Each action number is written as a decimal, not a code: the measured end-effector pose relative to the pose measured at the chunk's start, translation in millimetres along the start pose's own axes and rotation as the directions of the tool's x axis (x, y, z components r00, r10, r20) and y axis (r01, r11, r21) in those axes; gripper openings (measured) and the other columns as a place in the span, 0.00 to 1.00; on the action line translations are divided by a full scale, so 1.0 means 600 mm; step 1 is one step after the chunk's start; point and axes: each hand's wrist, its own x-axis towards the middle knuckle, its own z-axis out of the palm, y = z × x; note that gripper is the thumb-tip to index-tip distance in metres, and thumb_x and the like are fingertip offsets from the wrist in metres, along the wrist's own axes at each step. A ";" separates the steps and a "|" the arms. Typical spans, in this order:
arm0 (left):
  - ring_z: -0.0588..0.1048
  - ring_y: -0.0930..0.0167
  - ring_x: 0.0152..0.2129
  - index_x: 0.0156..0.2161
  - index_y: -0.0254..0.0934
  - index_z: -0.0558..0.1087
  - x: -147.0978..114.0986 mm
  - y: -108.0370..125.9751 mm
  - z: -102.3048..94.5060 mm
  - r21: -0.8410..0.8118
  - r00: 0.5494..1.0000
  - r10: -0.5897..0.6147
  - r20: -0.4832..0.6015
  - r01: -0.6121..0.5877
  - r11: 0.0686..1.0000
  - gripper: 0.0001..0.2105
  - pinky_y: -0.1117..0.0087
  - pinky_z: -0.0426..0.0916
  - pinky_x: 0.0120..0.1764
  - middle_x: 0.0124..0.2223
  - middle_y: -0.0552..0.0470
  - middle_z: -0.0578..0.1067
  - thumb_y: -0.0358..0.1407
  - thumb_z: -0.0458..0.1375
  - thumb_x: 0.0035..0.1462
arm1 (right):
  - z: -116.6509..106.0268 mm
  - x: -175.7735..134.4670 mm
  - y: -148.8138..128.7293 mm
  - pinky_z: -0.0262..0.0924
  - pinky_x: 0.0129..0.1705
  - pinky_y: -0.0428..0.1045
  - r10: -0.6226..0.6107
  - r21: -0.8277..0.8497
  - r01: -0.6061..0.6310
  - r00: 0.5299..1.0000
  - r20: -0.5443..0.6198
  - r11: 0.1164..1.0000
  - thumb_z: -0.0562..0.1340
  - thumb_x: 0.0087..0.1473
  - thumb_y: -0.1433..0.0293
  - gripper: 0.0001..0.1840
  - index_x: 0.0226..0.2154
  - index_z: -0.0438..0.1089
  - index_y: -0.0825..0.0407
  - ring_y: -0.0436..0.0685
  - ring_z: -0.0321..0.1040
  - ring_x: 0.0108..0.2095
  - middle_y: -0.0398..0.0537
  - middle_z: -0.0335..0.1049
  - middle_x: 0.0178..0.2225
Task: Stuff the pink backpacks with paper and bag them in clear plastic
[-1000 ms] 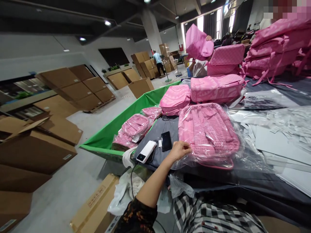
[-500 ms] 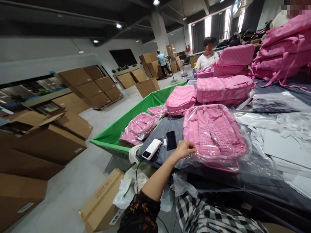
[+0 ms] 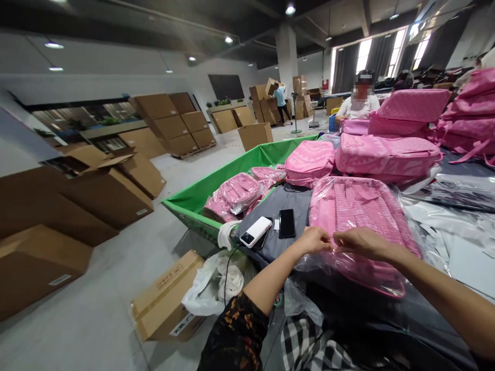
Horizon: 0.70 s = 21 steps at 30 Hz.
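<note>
A pink backpack (image 3: pixel 359 206) in a clear plastic bag (image 3: pixel 415 232) lies on the dark-covered table before me. At its near left edge my left hand (image 3: pixel 316 240) has its fingers closed on the plastic. My right hand (image 3: pixel 358 242) meets it there over the backpack's lower part, with fingers bent and pinched at the same spot of film. The two hands nearly touch. Left of them lie a black phone (image 3: pixel 286 223) and a white power bank (image 3: pixel 256 232) with a cable.
A green bin (image 3: pixel 193 206) left of the table holds several bagged pink backpacks (image 3: pixel 240 190). More pink backpacks (image 3: pixel 389 154) are stacked behind. Cardboard boxes (image 3: pixel 166 293) stand on the floor. A person in white (image 3: pixel 358 105) sits across; another (image 3: pixel 280 98) handles boxes far off.
My right hand has come in from the right to meet the left one at the bag's edge. The view has turned left. The far person has lifted a box.
</note>
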 end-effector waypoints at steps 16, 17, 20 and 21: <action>0.69 0.73 0.26 0.25 0.36 0.77 0.014 -0.031 -0.015 -0.178 0.996 0.004 0.089 0.012 0.984 0.07 0.73 0.62 0.38 0.21 0.60 0.69 0.37 0.65 0.49 | 0.067 0.015 -0.022 0.41 0.28 0.48 0.315 -0.012 -0.320 0.938 -0.145 0.947 0.65 0.57 0.55 0.17 0.28 0.63 0.49 0.53 0.64 0.26 0.43 0.70 0.27; 0.70 0.72 0.27 0.27 0.36 0.78 0.016 -0.037 -0.020 -0.192 0.998 -0.006 0.065 0.019 0.981 0.07 0.72 0.63 0.39 0.23 0.59 0.72 0.38 0.65 0.49 | 0.071 0.016 -0.026 0.43 0.28 0.48 0.283 -0.019 -0.290 0.944 -0.170 0.957 0.67 0.54 0.54 0.19 0.28 0.64 0.49 0.54 0.65 0.28 0.43 0.71 0.28; 0.74 0.66 0.40 0.39 0.36 0.79 0.029 -0.062 -0.032 -0.259 0.986 -0.105 -0.132 0.068 0.964 0.12 0.69 0.65 0.47 0.39 0.51 0.78 0.41 0.63 0.52 | 0.075 -0.028 -0.017 0.54 0.33 0.50 0.022 -0.131 -0.086 0.902 -0.431 0.988 0.71 0.50 0.53 0.20 0.33 0.67 0.49 0.58 0.69 0.33 0.47 0.73 0.34; 0.73 0.63 0.45 0.43 0.35 0.78 0.033 -0.072 -0.032 -0.295 0.966 -0.159 -0.204 0.095 0.951 0.16 0.67 0.65 0.49 0.44 0.48 0.77 0.43 0.62 0.52 | 0.080 -0.060 -0.004 0.58 0.37 0.52 -0.065 -0.189 -0.052 0.823 -0.564 0.981 0.69 0.52 0.55 0.18 0.36 0.68 0.48 0.59 0.70 0.36 0.49 0.73 0.36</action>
